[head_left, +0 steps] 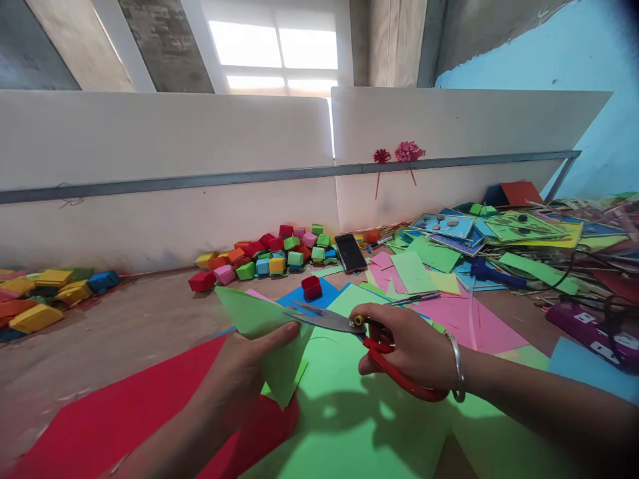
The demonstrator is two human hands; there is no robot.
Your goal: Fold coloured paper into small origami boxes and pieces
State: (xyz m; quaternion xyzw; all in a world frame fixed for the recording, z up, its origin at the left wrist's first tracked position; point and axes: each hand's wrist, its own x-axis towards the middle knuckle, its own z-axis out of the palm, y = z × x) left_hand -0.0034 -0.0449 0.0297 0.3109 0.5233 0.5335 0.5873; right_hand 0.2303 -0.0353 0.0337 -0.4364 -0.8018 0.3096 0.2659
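Observation:
Between the thumb and fingers of my left hand [249,362] is a piece of light green paper [253,313], held up off the surface. My right hand [407,346] grips a pair of scissors [329,320] with red handles. The scissor blades are parted and point left, meeting the paper's right edge near my left thumb. Below lie a large green sheet [369,426] and a red sheet [114,392]. A small red paper box [311,287] rests on a blue sheet [324,293] just beyond the blades.
Small coloured paper boxes [269,256] are heaped by the white board, with more boxes [44,293] at far left. A phone [350,253] lies behind. At right are pink paper [464,316], a pen [414,298], stacked cards [444,226], a glue gun [492,273] and a purple power strip [592,332].

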